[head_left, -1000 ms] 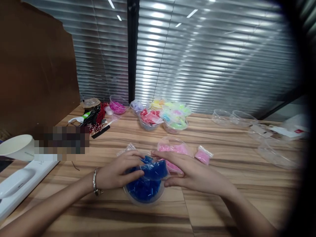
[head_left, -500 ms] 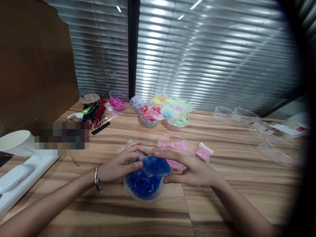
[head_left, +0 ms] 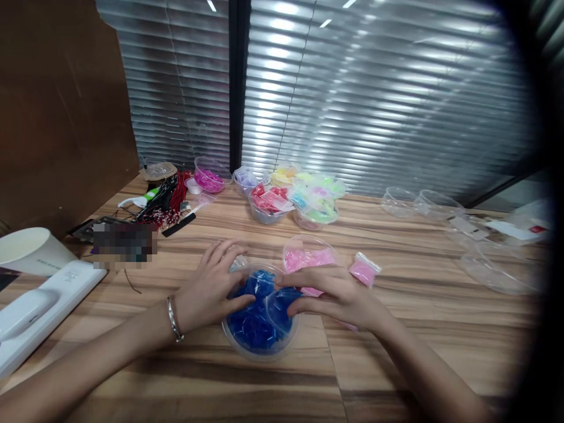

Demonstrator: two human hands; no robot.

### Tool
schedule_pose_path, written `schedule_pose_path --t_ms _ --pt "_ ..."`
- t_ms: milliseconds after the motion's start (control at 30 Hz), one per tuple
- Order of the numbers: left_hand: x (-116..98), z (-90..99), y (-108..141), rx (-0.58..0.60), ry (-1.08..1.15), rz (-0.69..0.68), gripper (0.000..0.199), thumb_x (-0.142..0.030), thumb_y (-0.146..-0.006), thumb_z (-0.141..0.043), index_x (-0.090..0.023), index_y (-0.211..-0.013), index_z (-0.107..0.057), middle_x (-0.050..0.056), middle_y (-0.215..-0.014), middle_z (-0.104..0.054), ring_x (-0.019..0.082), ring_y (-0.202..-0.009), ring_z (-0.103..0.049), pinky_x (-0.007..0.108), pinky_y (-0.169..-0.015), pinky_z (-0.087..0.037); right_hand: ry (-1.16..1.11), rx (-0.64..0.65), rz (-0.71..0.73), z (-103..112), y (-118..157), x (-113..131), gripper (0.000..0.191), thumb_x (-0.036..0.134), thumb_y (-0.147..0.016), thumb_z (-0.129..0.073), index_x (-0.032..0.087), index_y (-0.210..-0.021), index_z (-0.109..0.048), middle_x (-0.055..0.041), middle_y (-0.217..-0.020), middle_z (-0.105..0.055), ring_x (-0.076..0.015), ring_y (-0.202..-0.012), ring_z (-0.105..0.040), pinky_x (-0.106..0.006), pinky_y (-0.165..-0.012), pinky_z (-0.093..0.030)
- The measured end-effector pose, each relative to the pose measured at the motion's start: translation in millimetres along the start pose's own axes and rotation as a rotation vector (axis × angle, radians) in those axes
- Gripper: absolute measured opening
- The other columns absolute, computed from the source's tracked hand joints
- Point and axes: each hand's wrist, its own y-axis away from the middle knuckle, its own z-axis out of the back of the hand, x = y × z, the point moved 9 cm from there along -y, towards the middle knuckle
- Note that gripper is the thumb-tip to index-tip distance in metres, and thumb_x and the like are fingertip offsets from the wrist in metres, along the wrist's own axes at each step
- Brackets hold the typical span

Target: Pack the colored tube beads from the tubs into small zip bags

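Note:
A clear round plastic bowl (head_left: 259, 354) stands on the table in front of me, with small blue tube-like pieces (head_left: 253, 329) inside. My right hand (head_left: 339, 294) reaches in from the right, thumb and fingers closed on a clear plastic bag of blue pieces (head_left: 278, 308) over the bowl's right side. My left hand (head_left: 209, 288) is at the bowl's left rim, fingers apart, thumb reaching over the blue pieces, nothing held. Part of a small clear bag (head_left: 238, 263) shows behind its fingers.
Just behind the right hand stands a bowl of pink packets (head_left: 308, 258), with a pink bag (head_left: 365, 270) beside it. Farther back are a bowl of red packets (head_left: 268, 200), wires (head_left: 170, 197) and empty clear containers (head_left: 440, 205). A paper cup (head_left: 39, 252) lies at left.
My left hand has left the blue bag and drawn back left, fingers apart. In my right hand the bag now hangs lower, at the bowl's right side.

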Motion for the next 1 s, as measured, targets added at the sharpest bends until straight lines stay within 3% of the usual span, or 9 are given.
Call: schedule_pose_path --t_ms 100,267,400,700,800,1000 --pt "6.2 -8.5 1.0 0.038 0.043 0.024 0.029 -0.047 -0.082 -0.065 -0.025 -0.099 -0.070 0.008 -0.142 -0.040 0.036 -0.137 -0.023 0.058 -0.110 -0.025 -0.002 0.050 -0.031 -3.4 -2.5 -1.9 0.039 0.032 -0.089 -0.062 0.026 -0.127 -0.056 -0.0029 -0.112 -0.069 -0.0146 -0.097 -0.067 -0.025 -0.085 -0.053" --pt "13.2 -21.0 -1.5 0.113 0.197 0.050 0.018 -0.039 -0.082 -0.066 -0.023 -0.082 -0.074 0.006 -0.137 -0.047 0.033 -0.134 -0.029 0.054 -0.111 -0.027 0.023 0.210 -0.070 -17.7 -6.8 -1.8 0.044 0.038 -0.090 -0.060 0.025 -0.132 -0.052 -0.0045 -0.122 -0.065 -0.0173 -0.109 -0.062 -0.030 -0.094 -0.050" --pt "13.4 -22.6 -4.2 0.142 0.242 0.066 0.012 -0.030 -0.083 -0.064 -0.023 -0.080 -0.073 0.007 -0.133 -0.049 0.031 -0.133 -0.031 0.053 -0.111 -0.026 -0.003 0.246 -0.046 -21.3 -6.9 0.3 0.045 0.036 -0.091 -0.059 0.025 -0.134 -0.049 -0.0037 -0.127 -0.062 -0.0166 -0.116 -0.058 -0.029 -0.098 -0.047" --pt "1.4 1.1 -4.7 0.096 0.369 0.055 0.009 -0.021 -0.082 -0.061 -0.020 -0.076 -0.067 0.005 -0.127 -0.049 0.028 -0.131 -0.031 0.048 -0.112 -0.027 0.055 0.173 -0.094 -6.9 -2.8 -1.5 0.039 0.037 -0.094 -0.054 0.026 -0.131 -0.052 -0.0028 -0.110 -0.068 -0.0143 -0.095 -0.065 -0.027 -0.086 -0.051" --pt "1.6 5.5 -6.2 0.103 0.486 0.066 0.013 -0.021 -0.083 -0.059 -0.018 -0.071 -0.063 0.005 -0.121 -0.052 0.025 -0.125 -0.039 0.045 -0.109 -0.031 0.086 0.186 -0.074 -7.3 -3.1 1.8 0.042 0.037 -0.094 -0.055 0.027 -0.134 -0.050 -0.0041 -0.116 -0.067 -0.0161 -0.101 -0.064 -0.029 -0.088 -0.051" --pt "10.0 -8.7 -8.5 0.226 0.887 0.193 0.026 -0.027 -0.084 -0.049 -0.015 -0.062 -0.056 0.005 -0.109 -0.054 0.020 -0.103 -0.055 0.036 -0.095 -0.045 0.027 0.305 -0.098 -22.0 -5.5 4.3 0.049 0.031 -0.094 -0.056 0.027 -0.141 -0.042 -0.0052 -0.141 -0.049 -0.0180 -0.127 -0.049 -0.031 -0.104 -0.043"
